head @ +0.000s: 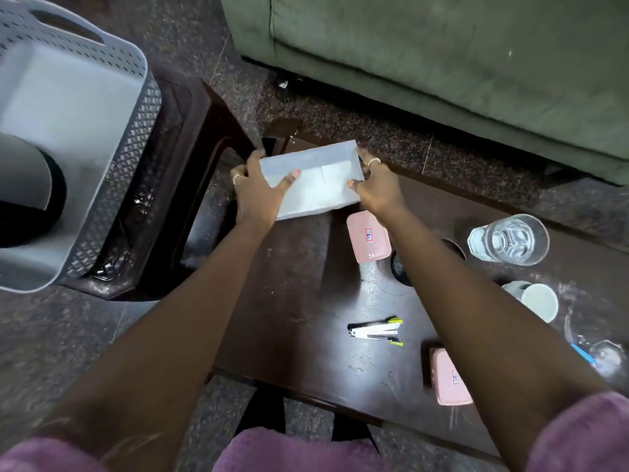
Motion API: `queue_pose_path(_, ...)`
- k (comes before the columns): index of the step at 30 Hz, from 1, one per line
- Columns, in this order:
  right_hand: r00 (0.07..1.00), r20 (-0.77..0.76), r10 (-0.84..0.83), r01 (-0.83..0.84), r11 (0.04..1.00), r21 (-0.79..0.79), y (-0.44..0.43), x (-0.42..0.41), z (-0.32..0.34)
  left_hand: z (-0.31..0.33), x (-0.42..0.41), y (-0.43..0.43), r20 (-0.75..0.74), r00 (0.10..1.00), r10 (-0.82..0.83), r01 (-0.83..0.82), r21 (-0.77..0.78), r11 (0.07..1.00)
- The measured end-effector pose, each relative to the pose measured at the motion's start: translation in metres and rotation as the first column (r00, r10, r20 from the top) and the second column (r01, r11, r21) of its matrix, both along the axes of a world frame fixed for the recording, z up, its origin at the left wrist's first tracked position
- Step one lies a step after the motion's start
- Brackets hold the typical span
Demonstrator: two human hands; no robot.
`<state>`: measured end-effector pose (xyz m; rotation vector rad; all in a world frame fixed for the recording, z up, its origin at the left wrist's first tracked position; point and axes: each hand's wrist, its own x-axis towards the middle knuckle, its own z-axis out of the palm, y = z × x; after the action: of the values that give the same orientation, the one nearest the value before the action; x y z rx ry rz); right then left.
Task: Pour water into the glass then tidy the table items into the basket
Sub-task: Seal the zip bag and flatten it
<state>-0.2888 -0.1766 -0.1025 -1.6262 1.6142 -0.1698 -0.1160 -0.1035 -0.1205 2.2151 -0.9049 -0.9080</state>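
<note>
**Water Poured, Tidying Only Begun**

The glass [509, 240] stands on the right part of the table [306, 284] and looks well filled with water, so I judge the pouring step done. The tidying looks to be at an early stage. The basket [112, 137] sits on a dark stool [190, 131] to the left of the table, and the only thing visible inside it is a grey and black object [27, 185] at the frame edge, too cropped to name.

Much is left on the table: a pink box [368, 237] near the right wrist, a second pink box [446, 376] closer to the person, a stapler [376, 332], a black mesh cup [400, 267] partly hidden by the right forearm, a white cup [537, 299], and a blurred glass item [606, 359] at the far right edge.

The item in hand is a white box [316, 185], held over the table's far left corner, between the pink box and the stool. The left hand [255, 189] grips its left end and the right hand [374, 189] its right end. Each thumb presses on the top face while the fingers curl round the far side and the ends. Whether the box is clear of the table cannot be told. The basket lies well apart, to the left
</note>
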Motion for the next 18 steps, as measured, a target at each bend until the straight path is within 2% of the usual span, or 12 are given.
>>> queue_pose_path(3, 0.997, -0.064, 0.034, -0.035, 0.999, -0.017, -0.002, 0.003, -0.017, -0.019, -0.005, 0.004, 0.028, 0.996, -0.087, 0.085, 0.078, 0.993)
queue_pose_path(9, 0.961, -0.201, 0.189, -0.187, 0.982, 0.027, 0.011, 0.004, -0.039, -0.046, -0.015, 0.016, 0.153, 0.97, -0.188, 0.139, 0.283, 0.949)
queue_pose_path(12, 0.949, -0.24, 0.204, -0.212, 0.977, -0.007, 0.019, 0.001, -0.041, -0.048, -0.019, 0.018, 0.186, 0.957, -0.222, 0.148, 0.344, 0.927)
queue_pose_path(14, 0.956, -0.244, 0.164, -0.186, 0.98, -0.067, 0.023, -0.002, -0.035, -0.044, -0.023, 0.018, 0.206, 0.957, -0.202, 0.129, 0.321, 0.938)
queue_pose_path(18, 0.982, -0.188, -0.009, -0.036, 0.971, -0.238, 0.034, -0.012, -0.007, -0.031, -0.04, 0.015, 0.302, 0.933, -0.197, 0.153, 0.164, 0.975)
